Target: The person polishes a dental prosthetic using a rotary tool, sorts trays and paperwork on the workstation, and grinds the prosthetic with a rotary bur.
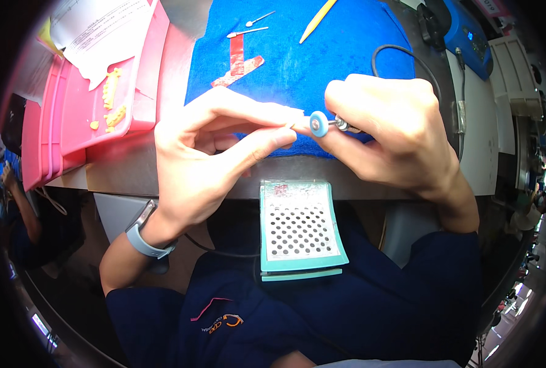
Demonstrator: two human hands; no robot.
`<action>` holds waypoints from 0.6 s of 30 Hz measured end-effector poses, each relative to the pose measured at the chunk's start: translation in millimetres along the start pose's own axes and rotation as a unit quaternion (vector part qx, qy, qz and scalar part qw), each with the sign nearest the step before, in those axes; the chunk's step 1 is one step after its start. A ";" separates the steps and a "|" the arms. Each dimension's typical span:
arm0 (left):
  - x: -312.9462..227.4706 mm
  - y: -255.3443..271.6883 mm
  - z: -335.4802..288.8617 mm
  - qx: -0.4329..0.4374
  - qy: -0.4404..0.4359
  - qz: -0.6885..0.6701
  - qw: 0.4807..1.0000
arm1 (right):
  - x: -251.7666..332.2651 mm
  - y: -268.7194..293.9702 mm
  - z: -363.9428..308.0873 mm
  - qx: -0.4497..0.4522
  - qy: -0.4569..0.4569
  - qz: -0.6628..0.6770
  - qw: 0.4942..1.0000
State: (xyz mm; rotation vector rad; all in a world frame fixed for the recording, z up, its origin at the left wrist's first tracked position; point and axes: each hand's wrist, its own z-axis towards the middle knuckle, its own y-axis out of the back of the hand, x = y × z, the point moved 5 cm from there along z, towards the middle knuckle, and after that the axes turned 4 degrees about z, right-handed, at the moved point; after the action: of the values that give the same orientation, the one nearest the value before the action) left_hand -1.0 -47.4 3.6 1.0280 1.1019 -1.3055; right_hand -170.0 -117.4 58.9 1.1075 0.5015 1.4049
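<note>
Clenched rotary tool point(345, 126) in right hand point(395, 132), shaft point(333, 122) sideways, blue wheel point(318, 124) just right of pinched fingertips point(284, 137) of left hand point(202, 153); couldn't tell contents.

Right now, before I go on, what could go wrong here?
The blue wheel on the tool sits close to the left hand, so a slip of the right hand might nick its fingertips. Anything pinched there is too small to make out and could drop toward the perforated box. The dark cord loops behind the right hand and might snag.
</note>
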 end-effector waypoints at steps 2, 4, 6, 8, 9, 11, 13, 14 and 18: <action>0.4 -0.3 -0.5 -0.014 0.015 -0.004 1.000 | -0.3 -0.5 -0.5 0.002 -0.008 -0.003 1.000; 1.2 0.5 -1.1 -0.008 0.011 -0.003 1.000 | -0.2 -2.4 -1.1 0.005 -0.009 -0.014 1.000; 1.2 0.6 -1.5 -0.002 0.007 -0.001 1.000 | 0.4 -2.9 -1.4 0.007 -0.010 -0.024 1.000; -0.1 0.3 -1.8 0.002 -0.006 0.004 1.000 | 0.9 -2.3 -1.3 0.010 -0.016 -0.029 0.999; 0.3 0.8 -1.9 0.002 -0.006 0.004 1.000 | 0.7 -2.6 -1.6 0.010 -0.016 -0.029 0.999; 1.4 0.3 -2.0 0.020 -0.004 -0.004 1.000 | 0.6 -2.7 -2.3 0.003 -0.011 -0.026 1.000; 0.6 -0.5 -2.3 0.017 0.002 -0.016 1.000 | -0.5 -4.6 -2.2 0.007 -0.011 -0.022 1.000; 0.8 -0.8 -2.4 0.016 0.008 -0.028 0.999 | -1.1 -5.8 -1.9 0.010 -0.011 -0.019 1.000; 0.6 -3.7 -0.8 0.027 0.001 -0.013 1.000 | 6.3 -4.8 -3.4 0.013 -0.005 -0.026 1.000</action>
State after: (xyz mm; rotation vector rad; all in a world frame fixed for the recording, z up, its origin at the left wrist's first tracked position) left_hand -4.7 -46.8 3.0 1.0588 1.0901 -1.3609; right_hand -169.3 -109.6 55.3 1.1139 0.5403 1.3499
